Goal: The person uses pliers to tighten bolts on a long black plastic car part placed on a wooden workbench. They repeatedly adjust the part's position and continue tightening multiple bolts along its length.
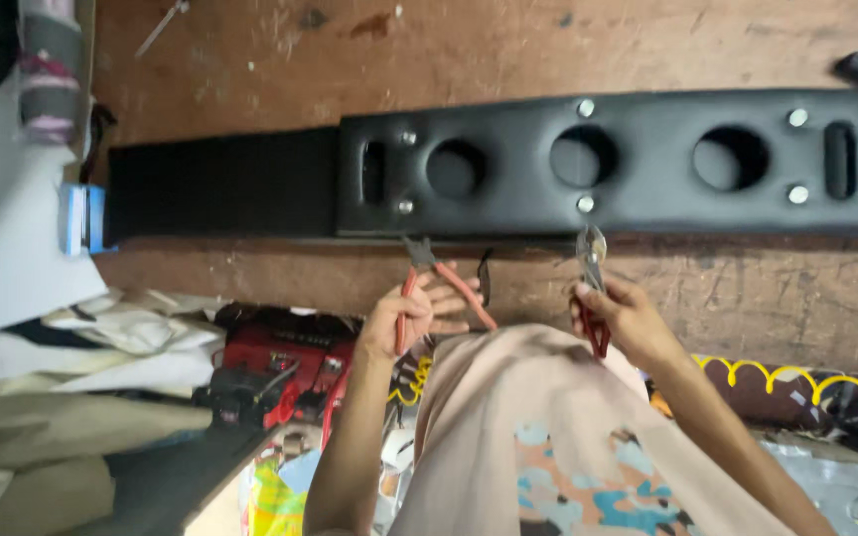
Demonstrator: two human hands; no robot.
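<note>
Left hand [399, 318] clamped orange pliers [434, 278], right hand [620, 316] clamped red pliers [591, 268]; both noses should bite black panel [608, 164] edge squarely.

I see a long panel [608, 164] lying across the upper frame on the table [747, 298]. Just below its lower edge, at centre, my left hand [404, 318] holds pliers [439, 273], and to the right my right hand [618, 313] holds a second pair [591, 253] (both tips touching that edge). A power tool [270, 372] sits lower left.
</note>
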